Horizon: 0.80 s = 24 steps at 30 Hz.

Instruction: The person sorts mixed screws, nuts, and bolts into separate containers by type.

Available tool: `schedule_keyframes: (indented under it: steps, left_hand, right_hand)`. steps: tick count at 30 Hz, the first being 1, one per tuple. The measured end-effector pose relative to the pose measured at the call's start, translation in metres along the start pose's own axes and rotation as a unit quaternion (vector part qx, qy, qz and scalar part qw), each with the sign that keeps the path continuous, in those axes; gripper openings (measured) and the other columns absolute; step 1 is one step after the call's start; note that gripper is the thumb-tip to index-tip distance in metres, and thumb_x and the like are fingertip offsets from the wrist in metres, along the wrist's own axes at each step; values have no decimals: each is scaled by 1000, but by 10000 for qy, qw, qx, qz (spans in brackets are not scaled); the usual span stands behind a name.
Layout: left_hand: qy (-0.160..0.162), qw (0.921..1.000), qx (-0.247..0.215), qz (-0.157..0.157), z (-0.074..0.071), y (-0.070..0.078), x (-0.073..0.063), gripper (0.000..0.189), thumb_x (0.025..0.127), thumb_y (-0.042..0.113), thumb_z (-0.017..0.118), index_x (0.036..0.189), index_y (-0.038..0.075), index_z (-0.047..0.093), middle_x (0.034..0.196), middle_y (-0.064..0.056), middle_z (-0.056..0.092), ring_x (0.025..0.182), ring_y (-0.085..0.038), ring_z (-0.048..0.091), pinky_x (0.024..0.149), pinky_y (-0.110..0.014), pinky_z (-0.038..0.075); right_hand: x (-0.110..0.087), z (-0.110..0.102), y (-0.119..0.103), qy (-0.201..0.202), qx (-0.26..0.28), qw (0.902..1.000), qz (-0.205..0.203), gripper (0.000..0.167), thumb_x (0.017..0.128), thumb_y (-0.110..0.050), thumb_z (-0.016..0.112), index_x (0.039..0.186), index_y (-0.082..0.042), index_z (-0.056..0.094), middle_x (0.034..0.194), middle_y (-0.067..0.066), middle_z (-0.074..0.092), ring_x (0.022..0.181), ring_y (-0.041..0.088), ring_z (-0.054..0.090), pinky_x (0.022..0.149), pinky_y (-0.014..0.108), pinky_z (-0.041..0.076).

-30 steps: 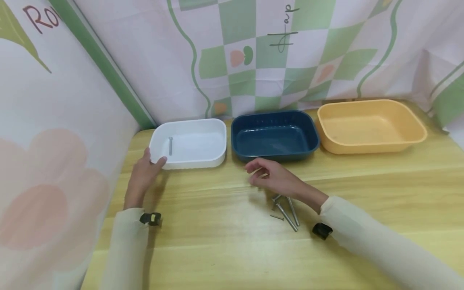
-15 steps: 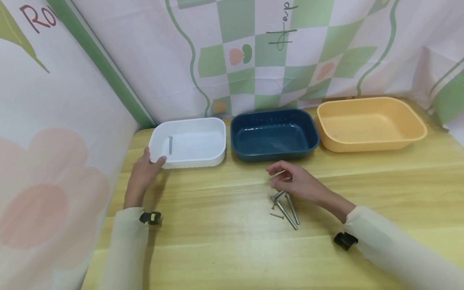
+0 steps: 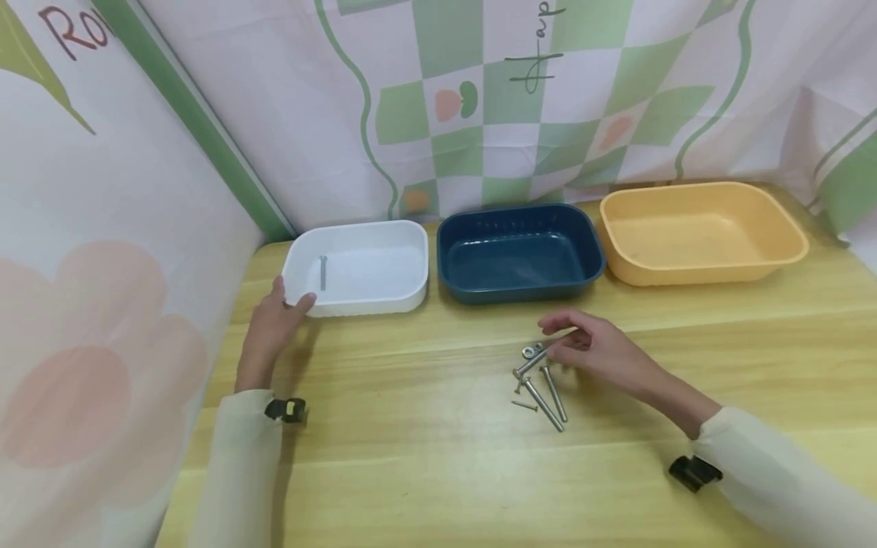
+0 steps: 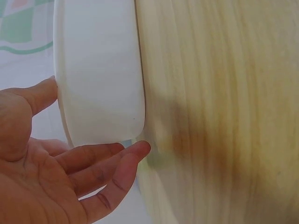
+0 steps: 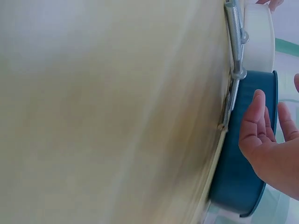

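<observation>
My left hand (image 3: 270, 327) holds the near-left corner of a white tray (image 3: 411, 297); its thumb is on the rim and its fingers lie along the end wall, also seen in the left wrist view. One bolt (image 3: 323, 274) lies inside that tray. My right hand (image 3: 603, 354) hovers over the pile's right side, fingers loosely bent and holding nothing. Below it lie several metal pieces: a long bolt (image 3: 544, 406), another bolt (image 3: 554, 394), a bolt (image 3: 529, 365) whose far end is near the thumb, a small screw (image 3: 524, 406) and a nut (image 3: 528, 352).
A dark blue tray (image 3: 521, 295) stands mid-back, and a yellow tray (image 3: 699, 275) is to its right. All the trays line up along a patterned cloth (image 3: 514, 137) behind the wooden table (image 3: 397, 441). Another cloth panel (image 3: 103, 304) borders the left side.
My right hand has moved right and slightly down, from in front of the blue tray to the metal pile's right side, uncovering nuts and bolts. The left hand stays on the white tray.
</observation>
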<state>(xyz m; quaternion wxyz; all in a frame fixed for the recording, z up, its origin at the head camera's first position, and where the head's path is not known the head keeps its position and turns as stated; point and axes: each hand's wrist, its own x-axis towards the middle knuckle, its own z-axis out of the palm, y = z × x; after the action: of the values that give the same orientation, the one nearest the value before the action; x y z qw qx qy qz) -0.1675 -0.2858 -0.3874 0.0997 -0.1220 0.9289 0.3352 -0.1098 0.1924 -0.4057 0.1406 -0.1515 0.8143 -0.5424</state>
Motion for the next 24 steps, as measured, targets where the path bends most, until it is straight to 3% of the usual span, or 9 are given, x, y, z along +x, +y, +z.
schedule_keyframes:
  steps: [12,17,21,24]
  left_hand:
    - [66,9998,41,199,0,2,-2,92,102,52,45,157,-1,-5,160,-31,8,145,-48,14,114,-61,19]
    - [64,9999,-24,124,0,3,-2,92,102,52,46,158,0,-5,160,-30,7,146,-47,13,113,-61,18]
    - [59,9999,-89,78,1,3,-2,92,102,52,46,158,2,-5,161,-30,7,146,-46,13,114,-61,18]
    - [72,9998,-72,145,1,2,-2,91,102,52,46,158,1,-5,160,-30,8,146,-47,14,113,-61,19]
  right_hand:
    - [-32,-15,12,238,-309,9992,111,41,96,-9,67,133,5,53,125,23,60,102,27,65,79,28,56]
    - [-39,-14,12,420,-35,9991,101,46,95,-3,66,136,6,48,122,26,59,98,21,66,74,33,58]
    - [-44,-8,12,494,315,9976,358,51,94,-3,67,138,8,43,123,28,55,92,22,67,66,38,58]
    - [-47,-4,13,567,294,9966,519,54,94,-5,68,140,7,43,123,28,56,85,24,66,64,37,58]
